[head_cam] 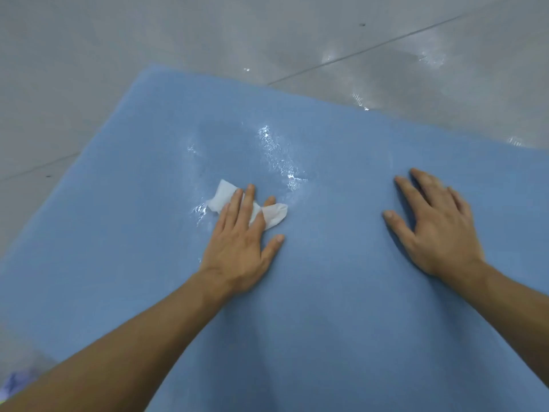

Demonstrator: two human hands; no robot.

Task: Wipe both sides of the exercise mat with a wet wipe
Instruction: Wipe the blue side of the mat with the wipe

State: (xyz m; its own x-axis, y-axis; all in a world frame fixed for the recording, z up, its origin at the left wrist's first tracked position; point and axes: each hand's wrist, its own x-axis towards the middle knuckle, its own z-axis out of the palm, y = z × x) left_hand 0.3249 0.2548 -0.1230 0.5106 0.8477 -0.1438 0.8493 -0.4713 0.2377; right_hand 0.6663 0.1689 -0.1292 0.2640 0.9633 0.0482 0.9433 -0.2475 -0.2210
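A blue exercise mat (341,292) lies flat on the floor and fills most of the view. My left hand (240,233) presses a crumpled white wet wipe (221,197) onto the mat with straight fingers; the wipe sticks out on both sides of the fingers. Shiny wet streaks (276,153) mark the mat just beyond the wipe. My right hand (436,221) lies flat on the mat to the right, fingers spread, holding nothing.
Grey tiled floor (89,69) surrounds the mat, with dark grout lines and wet glints at the far right (430,58). The mat's far corner (154,69) points up-left. A blurred pale bluish object (15,382) sits at the bottom left corner.
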